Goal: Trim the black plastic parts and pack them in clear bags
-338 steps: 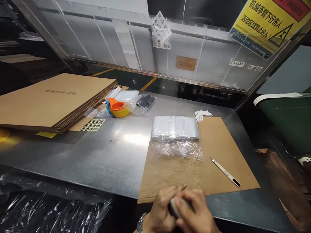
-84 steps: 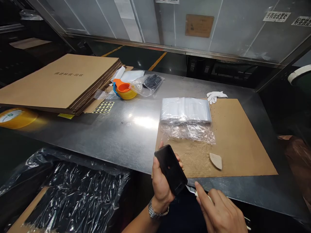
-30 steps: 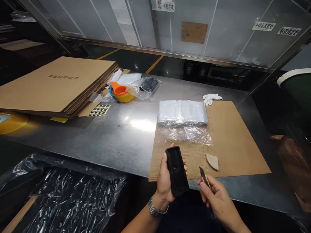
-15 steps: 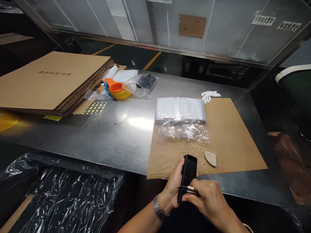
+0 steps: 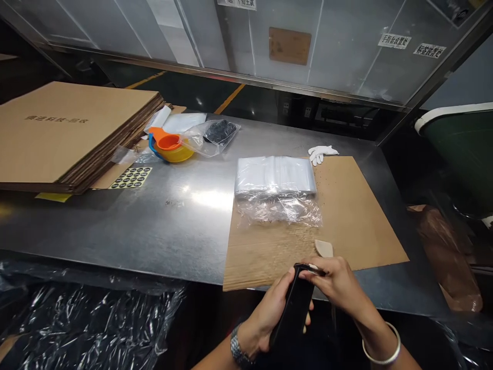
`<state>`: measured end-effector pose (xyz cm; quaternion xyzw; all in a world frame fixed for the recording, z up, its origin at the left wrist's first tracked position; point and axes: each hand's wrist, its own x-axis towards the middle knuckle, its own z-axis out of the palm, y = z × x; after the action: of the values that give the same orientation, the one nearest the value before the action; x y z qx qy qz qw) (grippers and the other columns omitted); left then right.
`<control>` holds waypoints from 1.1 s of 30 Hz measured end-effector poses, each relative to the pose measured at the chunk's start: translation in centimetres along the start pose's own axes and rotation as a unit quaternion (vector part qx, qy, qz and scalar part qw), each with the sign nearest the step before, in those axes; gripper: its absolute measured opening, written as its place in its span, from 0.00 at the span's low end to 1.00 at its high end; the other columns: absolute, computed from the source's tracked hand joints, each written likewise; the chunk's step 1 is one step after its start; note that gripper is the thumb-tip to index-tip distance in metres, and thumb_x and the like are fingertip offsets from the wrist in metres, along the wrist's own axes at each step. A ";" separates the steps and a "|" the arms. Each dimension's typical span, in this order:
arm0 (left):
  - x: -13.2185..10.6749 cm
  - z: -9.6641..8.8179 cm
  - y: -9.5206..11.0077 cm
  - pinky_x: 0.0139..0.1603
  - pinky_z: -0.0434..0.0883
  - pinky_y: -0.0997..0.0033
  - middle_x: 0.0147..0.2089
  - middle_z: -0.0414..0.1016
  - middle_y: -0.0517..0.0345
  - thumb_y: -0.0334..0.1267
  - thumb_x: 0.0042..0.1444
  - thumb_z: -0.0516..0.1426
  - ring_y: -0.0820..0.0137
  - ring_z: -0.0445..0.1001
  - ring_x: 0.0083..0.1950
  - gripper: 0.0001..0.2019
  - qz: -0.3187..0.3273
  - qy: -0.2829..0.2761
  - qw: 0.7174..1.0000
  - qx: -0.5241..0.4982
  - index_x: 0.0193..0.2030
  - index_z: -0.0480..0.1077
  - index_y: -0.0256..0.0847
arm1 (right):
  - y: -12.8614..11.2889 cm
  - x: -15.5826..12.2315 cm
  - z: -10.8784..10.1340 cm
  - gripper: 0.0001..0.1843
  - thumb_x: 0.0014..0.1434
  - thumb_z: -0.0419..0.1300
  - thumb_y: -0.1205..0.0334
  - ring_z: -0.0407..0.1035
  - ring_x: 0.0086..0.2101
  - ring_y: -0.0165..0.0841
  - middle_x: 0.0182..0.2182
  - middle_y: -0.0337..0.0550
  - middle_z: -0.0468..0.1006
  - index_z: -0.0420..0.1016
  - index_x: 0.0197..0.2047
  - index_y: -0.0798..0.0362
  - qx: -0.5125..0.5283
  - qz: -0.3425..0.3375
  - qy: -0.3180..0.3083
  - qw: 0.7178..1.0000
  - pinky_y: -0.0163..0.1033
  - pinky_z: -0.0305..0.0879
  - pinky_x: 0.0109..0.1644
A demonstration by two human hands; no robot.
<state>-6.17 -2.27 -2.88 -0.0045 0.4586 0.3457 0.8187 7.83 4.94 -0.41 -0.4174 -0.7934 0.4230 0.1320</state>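
Observation:
A long black plastic part [image 5: 296,308] is gripped in my left hand [image 5: 269,311], tilted with its upper end away from me. Fingertips of that hand show along its right side. My right hand [image 5: 337,280] is closed on a slim craft knife [image 5: 314,267], held against the part's upper end; little more than its pale section shows, and its blade is hard to make out. Just beyond my right hand, a beige, fan-shaped pad [image 5: 323,247] lies on the cardboard sheet [image 5: 358,221], partly covered by my fingers.
A stack of clear plastic bags [image 5: 275,174] lies on the cardboard, with a white glove [image 5: 322,153] behind. Left on the metal table [image 5: 185,236] are stacked cardboard [image 5: 77,133], a label sheet [image 5: 131,178], orange and yellow tape holders [image 5: 169,144] and a bagged black item [image 5: 220,132].
The knife has moved from the part's near end to its upper end with my right hand. The black part has been turned, hiding its recessed face. The view has shifted slightly.

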 end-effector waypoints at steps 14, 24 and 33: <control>1.1 -1.1 0.9 0.23 0.69 0.77 0.27 0.73 0.54 0.53 0.59 0.46 0.73 0.72 0.23 0.25 0.112 0.010 0.982 -0.154 0.43 0.71 0.33 | 1.2 -2.4 3.1 0.15 0.56 0.56 0.54 0.63 0.24 0.28 0.24 0.36 0.71 0.70 0.43 0.53 0.079 0.123 0.068 0.987 0.31 0.57 0.29; 0.5 -0.2 0.1 0.32 0.72 0.69 0.29 0.73 0.57 0.55 0.56 0.48 0.71 0.72 0.28 0.31 0.274 0.119 0.947 -0.116 0.64 0.53 0.45 | 0.4 -3.1 6.4 0.11 0.53 0.56 0.58 0.54 0.21 0.25 0.17 0.31 0.60 0.61 0.24 0.52 0.144 0.198 -0.010 0.969 0.32 0.49 0.25; 0.3 0.1 -0.1 0.23 0.67 0.78 0.32 0.77 0.53 0.53 0.56 0.50 0.72 0.74 0.26 0.25 0.157 0.064 0.985 -0.036 0.57 0.63 0.42 | 2.0 -0.5 4.2 0.11 0.52 0.58 0.55 0.58 0.20 0.26 0.17 0.29 0.62 0.61 0.33 0.52 0.143 0.179 0.103 0.968 0.31 0.55 0.25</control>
<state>-5.92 -2.09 -3.06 0.0158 0.4921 0.4849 0.7228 6.90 2.77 -4.46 -0.5711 -0.6186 0.5037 0.1935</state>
